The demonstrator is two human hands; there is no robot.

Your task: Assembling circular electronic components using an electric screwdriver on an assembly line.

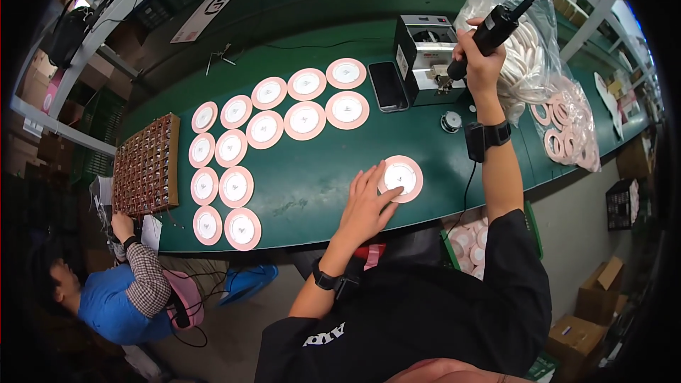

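Note:
My right hand (482, 57) is closed round a black corded electric screwdriver (494, 30). The tool's lower end is at the front of a dark screw feeder (428, 53). My left hand (367, 206) lies with fingers spread on the left side of a pink-rimmed round disc (409, 168) with a white centre. Thumb and fingertips touch the disc, which is flat on the table. To the left, several similar pink and white discs (306, 120) are laid out in two rows that turn down the table's left side. A small round metal part (451, 122) stands below the feeder.
A black phone (389, 86) lies beside the feeder. Clear bags hold white rings (521, 57) and pink rings (558, 143) at right. A partitioned box (147, 163) stands at the table's left end, near another person (124, 298). Below the front edge is a green crate (533, 230) of discs.

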